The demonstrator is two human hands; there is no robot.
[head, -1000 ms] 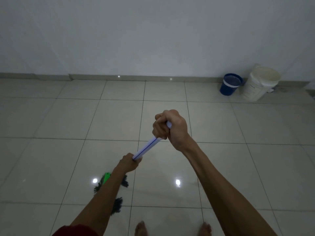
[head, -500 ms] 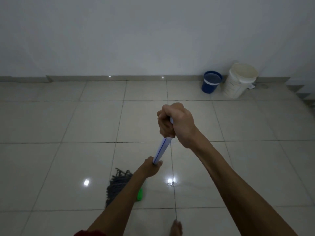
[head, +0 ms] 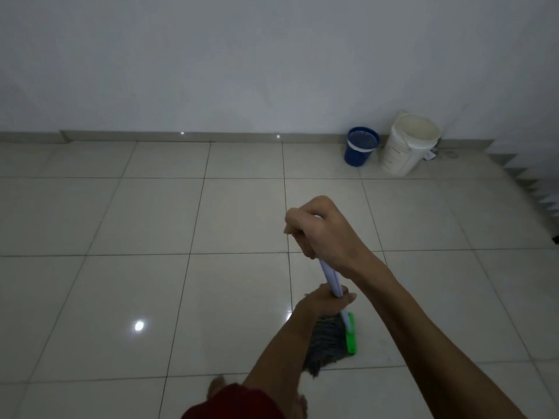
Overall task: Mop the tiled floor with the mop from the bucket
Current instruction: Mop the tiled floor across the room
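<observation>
I hold a mop with a white, blue-striped handle [head: 330, 276]. My right hand [head: 320, 234] grips the top end of the handle. My left hand [head: 325, 300] grips it lower down. The grey string mop head [head: 325, 343], on a green clamp [head: 351, 335], lies on the glossy beige tiled floor [head: 127, 285] just in front of me, partly hidden by my left forearm. A blue bucket [head: 360, 146] with a strainer top and a taller white bucket [head: 406, 145] stand against the far wall at the right.
A grey-white wall [head: 242, 62] with a low skirting runs across the back. Stair edges [head: 535, 189] show at the far right. My bare foot [head: 216, 388] is at the bottom edge, near the mop head. Ceiling light reflects on the tiles.
The mop head has swept from my left across to the right over the floor. Both hands swung right with the handle, and my view turned to the right.
</observation>
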